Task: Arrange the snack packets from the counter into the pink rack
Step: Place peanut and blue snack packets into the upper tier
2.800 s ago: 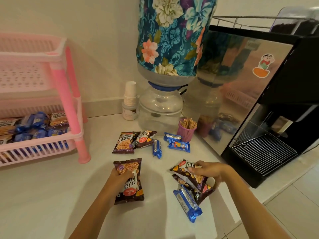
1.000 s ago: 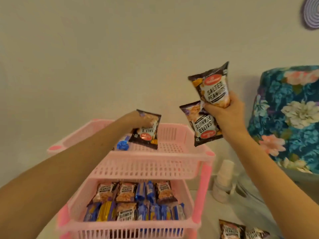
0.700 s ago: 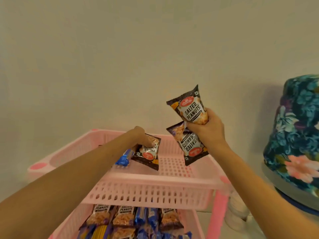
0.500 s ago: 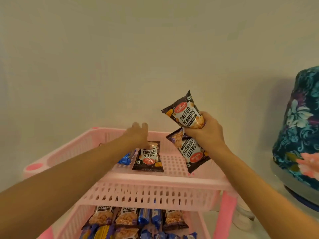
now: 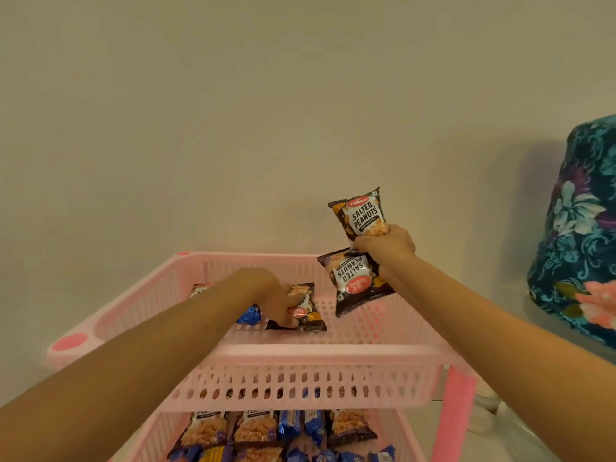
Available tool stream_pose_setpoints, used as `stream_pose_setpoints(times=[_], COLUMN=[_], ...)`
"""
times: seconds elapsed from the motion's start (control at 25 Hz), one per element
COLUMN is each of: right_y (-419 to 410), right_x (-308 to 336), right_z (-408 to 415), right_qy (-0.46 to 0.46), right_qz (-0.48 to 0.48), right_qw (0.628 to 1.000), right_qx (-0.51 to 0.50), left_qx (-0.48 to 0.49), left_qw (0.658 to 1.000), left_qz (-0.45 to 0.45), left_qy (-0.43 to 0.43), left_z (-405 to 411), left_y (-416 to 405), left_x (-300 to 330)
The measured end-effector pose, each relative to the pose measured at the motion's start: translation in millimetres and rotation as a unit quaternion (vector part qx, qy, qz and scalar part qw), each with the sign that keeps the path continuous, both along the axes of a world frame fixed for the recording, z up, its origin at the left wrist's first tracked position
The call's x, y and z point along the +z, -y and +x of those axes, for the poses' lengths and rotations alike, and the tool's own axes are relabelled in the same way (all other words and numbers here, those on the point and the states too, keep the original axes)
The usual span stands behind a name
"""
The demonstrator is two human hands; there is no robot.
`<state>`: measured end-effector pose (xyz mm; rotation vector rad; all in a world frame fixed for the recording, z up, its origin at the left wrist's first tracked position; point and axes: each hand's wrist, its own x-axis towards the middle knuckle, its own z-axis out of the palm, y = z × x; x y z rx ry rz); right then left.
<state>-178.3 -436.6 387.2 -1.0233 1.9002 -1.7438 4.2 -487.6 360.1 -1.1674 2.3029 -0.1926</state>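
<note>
The pink rack (image 5: 300, 353) is seen from above and in front, with two of its tiers in view against a plain wall. The left hand (image 5: 276, 300) is reached into the top tier, palm down, its fingers curled loosely onto a dark peanut packet (image 5: 308, 313) that lies flat on the perforated floor of that tier; whether the packet is gripped or only pressed cannot be told. Just to the left of that packet a blue wrapper (image 5: 249, 315) is partly hidden under the forearm, and the corner of another packet (image 5: 200, 290) is visible further left.

The right hand (image 5: 386, 246) is held above the right side of the top tier, closed tightly around two more peanut packets. The upper packet (image 5: 361, 215) is held upright above the fist, with its label readable. The lower packet (image 5: 353, 280) hangs below the fist upside down, tilted, clear of the tier floor.

In the lower tier (image 5: 206, 425) a row of peanut packets (image 5: 255, 428) and blue biscuit wrappers (image 5: 301, 426) is laid side by side, with further packets in front of them near the bottom edge of the view. A darker pink leg (image 5: 453, 415) of the rack is seen at the right front corner. At the far right a cover of flowered cloth (image 5: 580, 235) in blue, teal and pink is partly in view, standing well apart from the rack.
</note>
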Motion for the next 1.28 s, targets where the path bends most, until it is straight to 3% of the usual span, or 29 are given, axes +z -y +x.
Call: stream_pose_setpoints(times=[0.08,0.28,0.44,0.56,0.64,0.72,0.8,0.84,0.88,0.92,1.04,1.16,1.28], right_y=[8,3,-14,-29,-36,-40,-43,-45,-47,-47,-42,-35,-28], right_x=[-10,-10,-2,0,7,11,12,13,12,11,4,-7,-19], right_z=[5,-2,-9,-1,16,44,79,98,116,130,156,166,179], right_qy=[0.0,-0.102,-0.161,-0.169,-0.17,-0.153,-0.155,-0.154,-0.147,-0.136,-0.103,-0.031,-0.082], right_qz=[0.034,0.059,0.124,0.167,0.181,0.169,0.165,0.174,0.19,0.208,0.255,0.262,0.281], right_qw=[0.999,0.992,0.979,0.97,0.963,0.963,0.958,0.949,0.933,0.912,0.864,0.874,0.877], right_qx=[-0.017,-0.053,0.005,0.059,0.105,0.143,0.174,0.212,0.267,0.325,0.421,0.407,0.382], left_qx=[0.0,-0.017,-0.013,0.003,0.028,0.076,0.176,0.203,0.214,0.214,0.209,0.242,0.283], left_qw=[1.0,1.0,0.999,0.996,0.981,0.935,0.819,0.76,0.724,0.716,0.717,0.749,0.799], left_qz=[0.008,0.015,0.036,0.053,0.042,0.068,0.189,0.237,0.256,0.251,0.206,0.198,0.17], left_qy=[0.005,0.005,0.0,-0.072,-0.186,-0.34,-0.513,-0.57,-0.603,-0.615,-0.632,-0.583,-0.502], left_z=[1,0,-1,14,34,57,78,88,96,103,134,162,168], left_y=[3,2,2,-6,-13,-20,-31,-35,-37,-38,-38,-39,-41], left_x=[-3,0,2,21,37,47,46,43,40,37,29,22,17])
